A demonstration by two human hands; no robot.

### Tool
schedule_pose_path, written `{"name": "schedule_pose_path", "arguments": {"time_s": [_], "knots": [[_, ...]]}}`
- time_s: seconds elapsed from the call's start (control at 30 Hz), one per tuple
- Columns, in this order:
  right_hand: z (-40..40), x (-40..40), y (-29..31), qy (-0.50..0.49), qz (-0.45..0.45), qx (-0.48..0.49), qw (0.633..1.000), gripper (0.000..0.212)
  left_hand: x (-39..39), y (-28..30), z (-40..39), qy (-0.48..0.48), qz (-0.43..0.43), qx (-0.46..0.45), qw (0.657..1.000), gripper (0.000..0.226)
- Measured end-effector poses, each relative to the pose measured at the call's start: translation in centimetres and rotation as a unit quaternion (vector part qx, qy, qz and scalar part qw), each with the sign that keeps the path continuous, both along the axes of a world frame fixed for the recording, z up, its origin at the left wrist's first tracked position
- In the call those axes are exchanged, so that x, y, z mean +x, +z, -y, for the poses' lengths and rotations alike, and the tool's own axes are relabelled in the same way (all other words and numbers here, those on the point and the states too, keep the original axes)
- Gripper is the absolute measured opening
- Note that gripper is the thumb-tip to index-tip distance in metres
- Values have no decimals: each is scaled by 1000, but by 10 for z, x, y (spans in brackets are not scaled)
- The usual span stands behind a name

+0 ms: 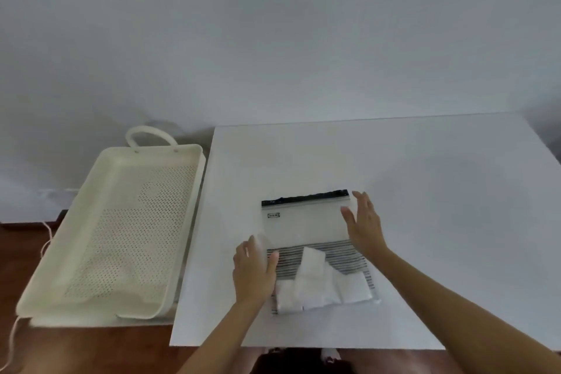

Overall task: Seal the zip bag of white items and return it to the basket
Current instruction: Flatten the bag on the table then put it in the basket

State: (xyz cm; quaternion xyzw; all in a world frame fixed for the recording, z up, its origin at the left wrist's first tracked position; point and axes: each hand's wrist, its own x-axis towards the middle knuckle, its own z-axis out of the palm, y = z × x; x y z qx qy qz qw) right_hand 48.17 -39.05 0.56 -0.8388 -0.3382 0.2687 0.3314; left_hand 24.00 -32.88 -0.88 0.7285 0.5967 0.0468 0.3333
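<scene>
While the basket sits at nine o'clock, the zip bag is flanked on the table by the left hand and right hand, held apart with fingers spread.

Two bare forearms in view, no sleeves visible up to frame edge. Left hand and right hand: no rings, watch, bands or gloves seen. Nails short, unpainted as far as blur allows. Slim wrists. Dark blurred patch at bottom centre, can't tell what it is.
</scene>
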Motion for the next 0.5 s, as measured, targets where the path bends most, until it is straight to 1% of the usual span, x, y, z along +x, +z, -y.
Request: {"name": "schedule_pose_path", "arguments": {"time_s": [0.07, 0.13, 0.17, 0.23, 0.3, 0.5], "knots": [[12, -23, -28, 28, 33, -34, 998, 62, 16, -10, 9, -58, 0, 68, 996, 71], [22, -41, -50, 69, 96, -90, 989, 66, 35, -25, 18, -110, -29, 78, 990, 71], [26, -47, -57, 90, 122, -116, 982, 69, 43, -33, 21, -120, -43, 77, 989, 71], [31, -52, -67, 112, 160, -149, 969, 69, 53, -48, 27, -122, -65, 69, 988, 71], [34, -52, -74, 116, 180, -170, 962, 67, 56, -60, 32, -116, -79, 67, 988, 68], [35, -53, -83, 124, 204, -190, 952, 67, 58, -79, 34, -124, -114, 117, 979, 67]]}}
